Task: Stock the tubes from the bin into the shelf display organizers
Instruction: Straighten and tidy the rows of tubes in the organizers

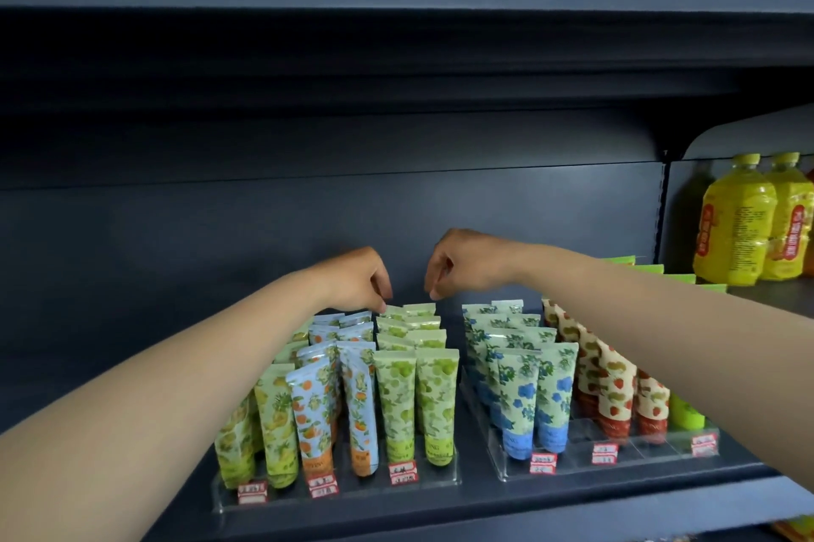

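a dark blue-grey metal shelf (132, 510) with a flat matte back panel carries two clear plastic display organizers, the left organizer (334, 491) near the shelf's front edge and the right organizer (616, 464) just beside it. soft, flat-crimped tubes stand upright in rows, cap down: yellow-green lemon tubes (275, 422), pale blue orange-print tubes (310, 414), green grape tubes (414, 400), blue-flower tubes (535, 398) and strawberry tubes (616, 392). small red-and-white price tags (403, 473) line the front lips. at the back of the grape row, the left hand (357, 277) has curled fingers, fingertips touching the crimped top of the rearmost grape tube (390, 310). the right hand (462, 262) hangs above that row, fingers loosely curled, whether it pinches anything i cannot tell. glossy yellow oil bottles (733, 220) stand at the shelf's far right.
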Demonstrator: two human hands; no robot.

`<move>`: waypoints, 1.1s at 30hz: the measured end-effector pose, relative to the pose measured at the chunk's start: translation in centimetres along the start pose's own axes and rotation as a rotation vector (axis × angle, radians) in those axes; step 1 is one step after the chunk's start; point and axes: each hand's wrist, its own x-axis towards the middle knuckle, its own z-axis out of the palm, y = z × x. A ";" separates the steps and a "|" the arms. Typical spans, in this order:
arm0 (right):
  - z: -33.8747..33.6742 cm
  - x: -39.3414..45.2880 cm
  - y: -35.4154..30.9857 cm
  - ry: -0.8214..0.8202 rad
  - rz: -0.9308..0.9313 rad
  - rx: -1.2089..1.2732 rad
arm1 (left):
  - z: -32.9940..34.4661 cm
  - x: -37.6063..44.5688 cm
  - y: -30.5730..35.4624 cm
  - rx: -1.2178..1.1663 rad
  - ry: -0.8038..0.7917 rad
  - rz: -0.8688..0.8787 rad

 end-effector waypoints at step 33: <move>-0.3 -0.3 -1.2 -0.110 -0.060 0.016 | -0.3 -0.4 -0.2 -0.084 -0.010 0.039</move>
